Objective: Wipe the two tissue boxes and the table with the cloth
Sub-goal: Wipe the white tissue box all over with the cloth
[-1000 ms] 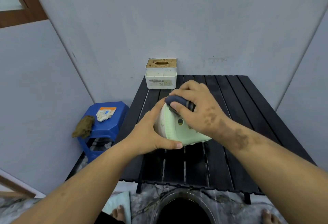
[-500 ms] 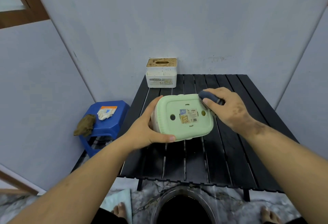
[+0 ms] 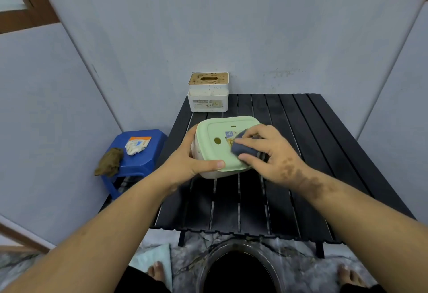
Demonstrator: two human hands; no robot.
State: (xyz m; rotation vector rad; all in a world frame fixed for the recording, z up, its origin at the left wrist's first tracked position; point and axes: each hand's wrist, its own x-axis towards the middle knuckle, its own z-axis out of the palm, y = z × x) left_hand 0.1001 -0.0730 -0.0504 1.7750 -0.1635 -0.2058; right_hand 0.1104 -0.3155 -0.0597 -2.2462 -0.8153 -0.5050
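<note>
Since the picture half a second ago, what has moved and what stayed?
The right hand slid the dark cloth from the box's right edge onto the green tissue box base, over its sticker. The left hand still grips the box; the white tissue box stayed put.

Left hand (image 3: 185, 165) gripping; right hand (image 3: 271, 153) curled, pressing.

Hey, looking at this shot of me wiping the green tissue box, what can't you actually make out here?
Head view only:
- Sticker on the green tissue box: the right hand and dark cloth cover part of it; its print is too small to read.
- The green box's opening side: turned away from the camera.
- Left hand fingers: hidden behind the box.
- White tissue box label: too small to read.
- Table under the box: hidden.
</note>
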